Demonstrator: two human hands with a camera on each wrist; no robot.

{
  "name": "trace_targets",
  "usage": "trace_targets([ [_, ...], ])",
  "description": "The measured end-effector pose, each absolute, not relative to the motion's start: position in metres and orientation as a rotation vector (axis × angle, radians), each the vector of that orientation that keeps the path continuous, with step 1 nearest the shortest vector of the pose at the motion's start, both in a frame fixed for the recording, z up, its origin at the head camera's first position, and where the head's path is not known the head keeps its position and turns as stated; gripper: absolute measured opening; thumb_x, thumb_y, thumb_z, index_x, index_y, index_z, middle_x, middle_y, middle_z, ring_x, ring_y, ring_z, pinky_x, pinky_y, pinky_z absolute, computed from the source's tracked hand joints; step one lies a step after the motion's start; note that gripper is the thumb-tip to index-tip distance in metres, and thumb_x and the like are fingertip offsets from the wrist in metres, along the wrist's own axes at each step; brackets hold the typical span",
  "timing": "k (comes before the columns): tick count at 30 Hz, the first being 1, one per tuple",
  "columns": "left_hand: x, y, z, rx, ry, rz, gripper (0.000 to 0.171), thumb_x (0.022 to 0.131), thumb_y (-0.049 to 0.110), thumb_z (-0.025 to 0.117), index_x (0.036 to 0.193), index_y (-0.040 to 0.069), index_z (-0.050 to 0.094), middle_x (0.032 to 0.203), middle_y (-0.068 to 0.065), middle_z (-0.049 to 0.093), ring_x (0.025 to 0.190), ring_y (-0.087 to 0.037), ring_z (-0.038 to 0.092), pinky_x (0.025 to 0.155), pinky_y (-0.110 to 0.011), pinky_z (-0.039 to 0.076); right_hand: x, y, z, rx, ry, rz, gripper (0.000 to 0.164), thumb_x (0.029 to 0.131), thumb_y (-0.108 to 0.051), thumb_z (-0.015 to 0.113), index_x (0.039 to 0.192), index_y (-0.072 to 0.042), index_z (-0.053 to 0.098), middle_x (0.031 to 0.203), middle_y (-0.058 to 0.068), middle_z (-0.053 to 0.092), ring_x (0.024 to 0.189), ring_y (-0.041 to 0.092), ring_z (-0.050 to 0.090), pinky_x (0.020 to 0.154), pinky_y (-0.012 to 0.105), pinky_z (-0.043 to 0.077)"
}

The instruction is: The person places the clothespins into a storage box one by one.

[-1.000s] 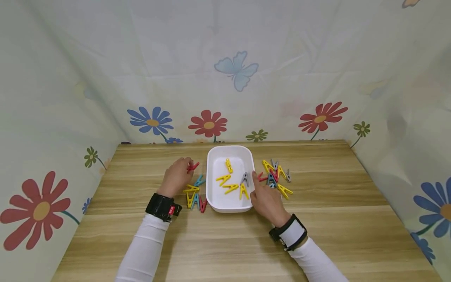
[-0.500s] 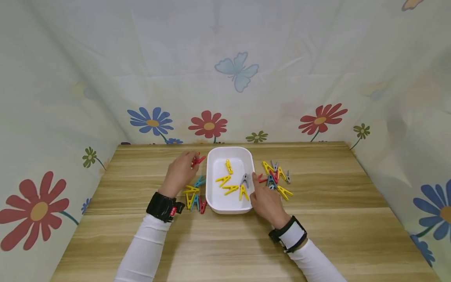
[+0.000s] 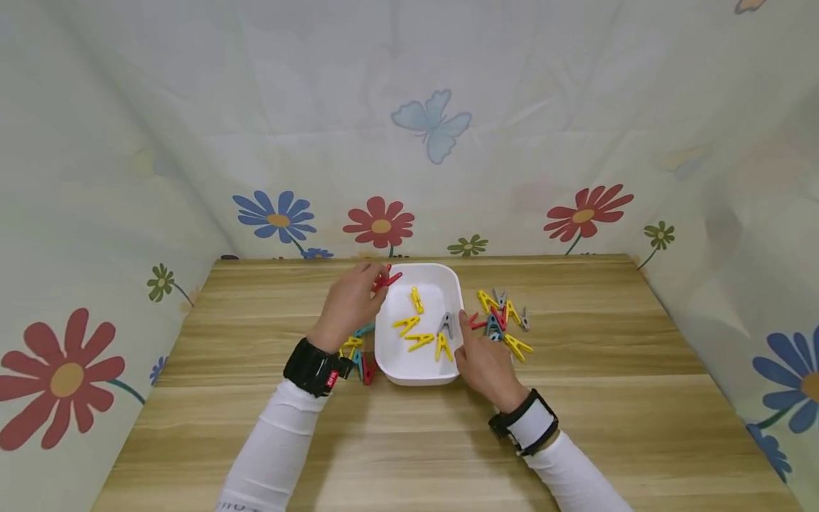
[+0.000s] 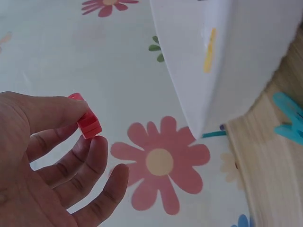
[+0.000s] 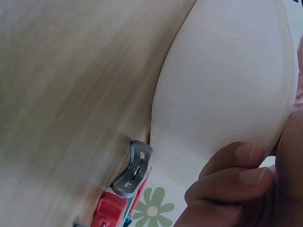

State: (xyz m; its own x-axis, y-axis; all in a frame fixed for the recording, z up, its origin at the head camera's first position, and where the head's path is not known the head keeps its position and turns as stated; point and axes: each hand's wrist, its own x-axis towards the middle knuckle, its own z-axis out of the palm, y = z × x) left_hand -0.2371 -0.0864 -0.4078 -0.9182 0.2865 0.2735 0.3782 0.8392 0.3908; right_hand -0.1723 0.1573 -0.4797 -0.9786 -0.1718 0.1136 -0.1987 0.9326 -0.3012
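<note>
My left hand point(image 3: 350, 304) pinches a red clothespin point(image 4: 89, 123) between thumb and forefinger, its other fingers loosely spread. It is over the far left rim of a white plastic tub point(image 3: 419, 377). Inside the tub lie several yellow clothespins point(image 3: 419, 342) and one grey clothespin point(image 3: 446, 325). My right hand point(image 3: 488, 368) holds the tub's right side, thumb at the rim and fingers bent against the outer wall point(image 5: 218, 90), as the right wrist view shows.
Right of the tub is a loose heap of clothespins, among them a yellow clothespin point(image 3: 517, 347) and a grey clothespin point(image 5: 134, 170). Partly behind my left wrist lie more, including a red clothespin point(image 3: 367, 370). A flowered cloth point(image 3: 307, 142) stands behind the wooden table point(image 3: 409, 448).
My left hand has carried the red clothespin rightward from the table left of the tub to the tub's far left rim. My right hand has stayed on the tub.
</note>
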Motion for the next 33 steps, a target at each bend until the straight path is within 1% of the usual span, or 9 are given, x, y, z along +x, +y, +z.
trace_targets([
  [5, -0.232, -0.071, -0.398, -0.564, -2.796, -0.652, 0.023, 0.089, 0.019, 0.071, 0.109, 0.012, 0.064, 0.102, -0.005, 0.063, 0.082, -0.019, 0.060, 0.071, -0.031, 0.055, -0.173, 0.158, -0.478, 0.287, -3.019, 0.489, 0.066, 0.089, -0.013, 0.059, 0.150, -0.001, 0.036, 0.053, 0.001, 0.043, 0.045, 0.016, 0.040, 0.044, 0.030, 0.025],
  [15, -0.229, -0.049, -0.396, -0.696, -2.819, -0.720, 0.023, 0.089, 0.018, 0.072, 0.111, 0.012, 0.067, 0.102, -0.005, 0.063, 0.084, -0.016, 0.060, 0.075, -0.027, 0.056, -0.177, 0.158, -0.476, 0.254, -3.058, 0.511, 0.067, 0.090, -0.014, 0.058, 0.152, -0.003, 0.033, 0.054, 0.001, 0.044, 0.046, 0.017, 0.041, 0.046, 0.031, 0.025],
  [18, -0.229, -0.046, -0.398, -0.698, -2.851, -0.714, 0.024, 0.090, 0.018, 0.071, 0.113, 0.013, 0.067, 0.103, -0.004, 0.063, 0.084, -0.016, 0.059, 0.072, -0.028, 0.056, -0.176, 0.157, -0.477, 0.261, -3.054, 0.507, 0.067, 0.090, -0.014, 0.058, 0.152, -0.003, 0.034, 0.054, 0.001, 0.044, 0.046, 0.017, 0.041, 0.045, 0.031, 0.026],
  [24, -0.229, -0.043, -0.401, -0.685, -2.866, -0.682, 0.034, 0.089, 0.018, 0.071, 0.123, 0.016, 0.064, 0.106, -0.005, 0.063, 0.084, -0.016, 0.060, 0.073, -0.029, 0.057, -0.175, 0.157, -0.478, 0.265, -3.044, 0.507, 0.067, 0.090, -0.014, 0.057, 0.152, -0.003, 0.034, 0.054, 0.001, 0.044, 0.046, 0.016, 0.041, 0.044, 0.031, 0.026],
  [28, -0.230, -0.043, -0.403, -0.684, -2.885, -0.676, 0.034, 0.090, 0.019, 0.070, 0.123, 0.017, 0.063, 0.107, -0.005, 0.064, 0.083, -0.017, 0.060, 0.071, -0.029, 0.056, -0.176, 0.157, -0.477, 0.255, -3.052, 0.514, 0.068, 0.090, -0.014, 0.056, 0.152, -0.004, 0.033, 0.054, 0.001, 0.044, 0.046, 0.016, 0.041, 0.044, 0.031, 0.026],
  [30, -0.231, -0.043, -0.405, -0.684, -2.908, -0.680, 0.039, 0.090, 0.022, 0.070, 0.128, 0.017, 0.062, 0.115, -0.006, 0.065, 0.090, -0.019, 0.063, 0.075, -0.033, 0.056, -0.176, 0.158, -0.477, 0.253, -3.059, 0.508, 0.068, 0.090, -0.015, 0.056, 0.153, -0.004, 0.033, 0.054, 0.001, 0.045, 0.046, 0.016, 0.041, 0.044, 0.031, 0.026],
  [32, -0.232, -0.044, -0.407, -0.680, -2.935, -0.683, 0.050, 0.090, 0.027, 0.071, 0.137, 0.018, 0.056, 0.128, -0.007, 0.063, 0.106, -0.022, 0.064, 0.083, -0.039, 0.057, -0.176, 0.158, -0.476, 0.258, -3.062, 0.506, 0.068, 0.090, -0.015, 0.056, 0.153, -0.004, 0.033, 0.054, 0.001, 0.045, 0.046, 0.016, 0.041, 0.044, 0.031, 0.026],
  [33, -0.232, -0.044, -0.407, -0.678, -2.950, -0.676, 0.058, 0.089, 0.030, 0.072, 0.142, 0.019, 0.051, 0.136, -0.008, 0.059, 0.117, -0.025, 0.061, 0.091, -0.044, 0.054, -0.176, 0.158, -0.476, 0.257, -3.063, 0.510, 0.068, 0.090, -0.015, 0.056, 0.153, -0.004, 0.033, 0.054, 0.001, 0.045, 0.046, 0.016, 0.042, 0.044, 0.031, 0.026],
])
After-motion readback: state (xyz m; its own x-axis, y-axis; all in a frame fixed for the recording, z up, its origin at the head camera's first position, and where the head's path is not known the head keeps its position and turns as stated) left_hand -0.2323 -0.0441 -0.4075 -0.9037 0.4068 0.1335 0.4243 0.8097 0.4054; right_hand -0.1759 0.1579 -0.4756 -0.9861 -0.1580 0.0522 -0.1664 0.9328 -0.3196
